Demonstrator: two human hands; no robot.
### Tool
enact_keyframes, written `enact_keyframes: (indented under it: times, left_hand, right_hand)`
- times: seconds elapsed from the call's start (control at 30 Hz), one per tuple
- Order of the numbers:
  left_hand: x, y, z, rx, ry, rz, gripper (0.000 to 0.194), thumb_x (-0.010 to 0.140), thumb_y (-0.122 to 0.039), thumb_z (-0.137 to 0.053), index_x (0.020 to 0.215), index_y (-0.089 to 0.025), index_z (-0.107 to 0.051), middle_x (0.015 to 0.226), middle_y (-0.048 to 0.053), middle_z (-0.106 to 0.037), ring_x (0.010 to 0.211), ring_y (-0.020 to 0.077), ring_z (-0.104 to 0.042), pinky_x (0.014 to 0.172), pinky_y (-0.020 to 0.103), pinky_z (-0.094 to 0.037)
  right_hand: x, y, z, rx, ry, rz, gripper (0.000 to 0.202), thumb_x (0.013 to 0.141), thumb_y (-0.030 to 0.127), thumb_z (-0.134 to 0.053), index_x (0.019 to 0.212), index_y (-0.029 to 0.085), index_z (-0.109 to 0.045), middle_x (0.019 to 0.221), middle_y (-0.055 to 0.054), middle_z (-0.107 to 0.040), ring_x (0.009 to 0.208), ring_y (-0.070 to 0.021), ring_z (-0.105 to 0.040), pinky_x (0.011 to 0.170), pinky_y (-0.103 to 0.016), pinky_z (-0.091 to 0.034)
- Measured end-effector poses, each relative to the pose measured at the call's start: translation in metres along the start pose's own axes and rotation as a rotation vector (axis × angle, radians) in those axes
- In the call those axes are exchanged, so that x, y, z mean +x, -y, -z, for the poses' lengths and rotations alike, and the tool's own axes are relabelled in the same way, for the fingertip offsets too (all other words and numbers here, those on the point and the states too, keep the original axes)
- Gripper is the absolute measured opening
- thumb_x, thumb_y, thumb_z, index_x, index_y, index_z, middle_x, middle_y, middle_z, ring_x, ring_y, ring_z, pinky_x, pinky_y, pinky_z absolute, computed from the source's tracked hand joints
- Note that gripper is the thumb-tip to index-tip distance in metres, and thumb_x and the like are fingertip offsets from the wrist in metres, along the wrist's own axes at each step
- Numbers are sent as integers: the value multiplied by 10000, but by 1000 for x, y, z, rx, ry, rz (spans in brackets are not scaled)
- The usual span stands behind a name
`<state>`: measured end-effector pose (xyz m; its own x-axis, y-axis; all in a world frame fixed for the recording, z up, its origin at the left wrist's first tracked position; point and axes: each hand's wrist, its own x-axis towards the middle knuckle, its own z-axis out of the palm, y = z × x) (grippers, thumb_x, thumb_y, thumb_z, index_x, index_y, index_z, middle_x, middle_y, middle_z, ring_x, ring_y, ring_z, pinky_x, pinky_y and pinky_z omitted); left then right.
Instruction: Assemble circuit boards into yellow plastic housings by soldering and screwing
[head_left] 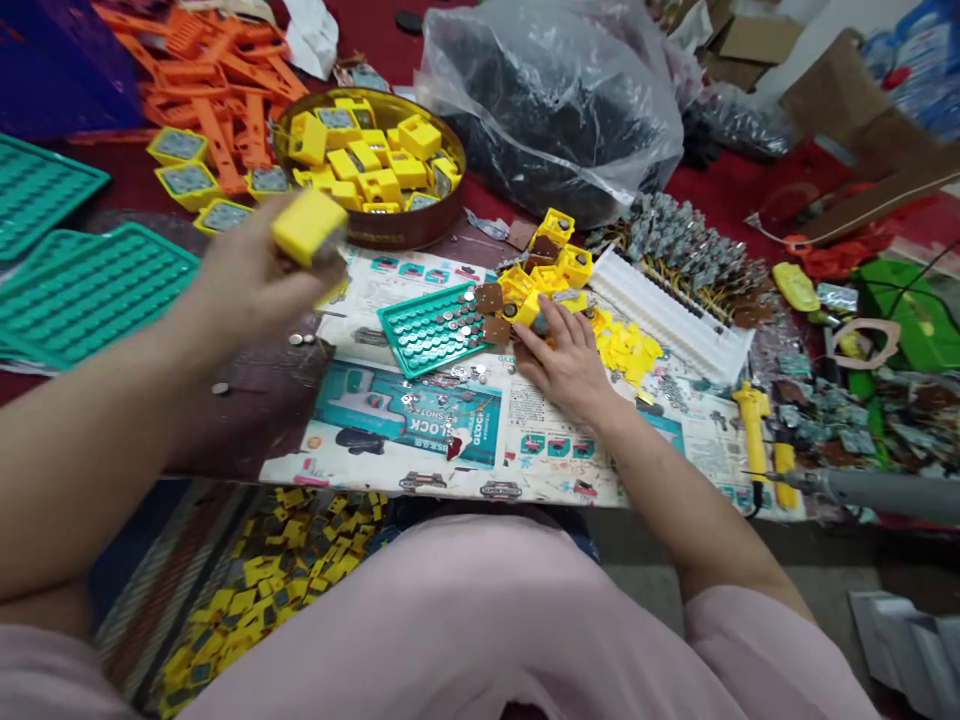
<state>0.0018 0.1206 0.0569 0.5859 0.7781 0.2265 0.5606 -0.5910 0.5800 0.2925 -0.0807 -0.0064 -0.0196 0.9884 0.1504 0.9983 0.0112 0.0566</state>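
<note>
A yellow plastic box-shaped housing (309,226) is held up in my left hand (251,275), which is smeared by motion and closed round it. The round tin (390,232) full of similar yellow housings stands just beyond. On the cardboard sheet, my right hand (564,362) has its fingers curled on another yellow housing (526,308) at the near edge of a small pile. Brown square pieces (495,330) lie beside those fingertips. Left of them is a small green tray (420,345) with silver button cells (469,318) on its right part.
Larger green trays (97,290) lie at the left, below orange plastic parts (217,90). A white rack (667,315), yellow flat pieces (626,348) and a yellow-handled soldering iron (752,430) are to the right. Many yellow housings (277,590) cover the floor. A plastic bag (555,110) sits behind.
</note>
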Motion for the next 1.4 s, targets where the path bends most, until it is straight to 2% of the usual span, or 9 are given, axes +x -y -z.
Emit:
enact_keyframes:
  times: [0.1, 0.17, 0.27, 0.37, 0.5, 0.63, 0.8, 1.03, 1.4]
  left_hand:
    - [-41, -39, -23, 69, 401, -237, 506, 902, -309, -478, 1385, -162, -511, 1018, 55, -714, 804, 143, -624, 753, 262, -494]
    - [-64, -67, -42, 230, 557, -401, 512, 885, -257, -499, 1389, -167, -518, 1073, 103, -726, 899, 213, -671, 731, 294, -497]
    - [-85, -102, -69, 394, 579, -482, 459, 913, -246, -487, 1362, -172, -550, 1111, 131, -716, 1012, 291, -672, 634, 310, -479]
    - [-93, -115, -88, 418, 547, -464, 380, 907, -243, -498, 1259, -152, -608, 1045, 129, -714, 987, 313, -669, 553, 310, -446]
    - [-100, -113, -100, 388, 465, -471, 294, 911, -256, -510, 1143, -137, -645, 988, 136, -702, 964, 315, -658, 521, 307, -419]
    - [-106, -112, -103, 394, 425, -499, 276, 912, -226, -512, 1125, -133, -660, 973, 142, -705, 969, 314, -654, 547, 316, -437]
    - [-111, -105, -98, 327, 389, -434, 427, 912, -332, -570, 1290, -137, -602, 1065, 151, -711, 1034, 336, -662, 644, 349, -509]
    - [-115, -85, -88, -97, 287, -229, 525, 905, -399, -562, 1375, -177, -486, 1164, 97, -679, 1028, 236, -669, 924, 366, -535]
    - [-122, -66, -77, 91, 222, -201, 500, 910, -338, -509, 1368, -141, -531, 1280, 131, -628, 1175, 251, -615, 1014, 381, -512]
  right_hand:
    - [17, -9, -8, 21, -11, -64, 448, 986, 433, -460, 1413, 323, -541, 1623, -94, -363, 1489, -320, -344, 1215, -581, -272]
    - [24, -13, -9, 53, -26, -87, 433, 979, 439, -480, 1384, 317, -569, 1609, -94, -388, 1482, -334, -358, 1209, -613, -261]
    - [19, -10, 1, 169, -99, -92, 417, 934, 434, -573, 1327, 299, -609, 1589, -86, -419, 1484, -356, -352, 1203, -648, -260]
    - [-7, 3, 24, 446, -201, -87, 338, 950, 411, -549, 1242, 272, -649, 1479, -83, -547, 1418, -294, -460, 1186, -577, -354]
    - [-60, 28, 45, 842, -88, -136, 395, 926, 507, -592, 1219, 248, -646, 1189, -64, -725, 1121, -209, -680, 982, -413, -556]
    - [-93, 52, 35, 749, 0, -129, 759, 773, 649, -719, 1384, 238, -532, 1224, -98, -713, 1136, -269, -665, 986, -460, -540]
    - [-98, 65, 20, 587, -158, -72, 666, 897, 464, -660, 1472, 254, -397, 1296, -100, -679, 1115, -249, -666, 975, -436, -544]
    - [-106, 58, 19, 534, -379, -45, 753, 916, 325, -648, 1545, 320, -234, 1320, -82, -656, 1161, -235, -655, 972, -428, -586]
    - [-115, 55, 14, 457, -567, -23, 741, 884, 197, -676, 1529, 294, -326, 1246, -93, -644, 1140, -215, -636, 957, -413, -605]
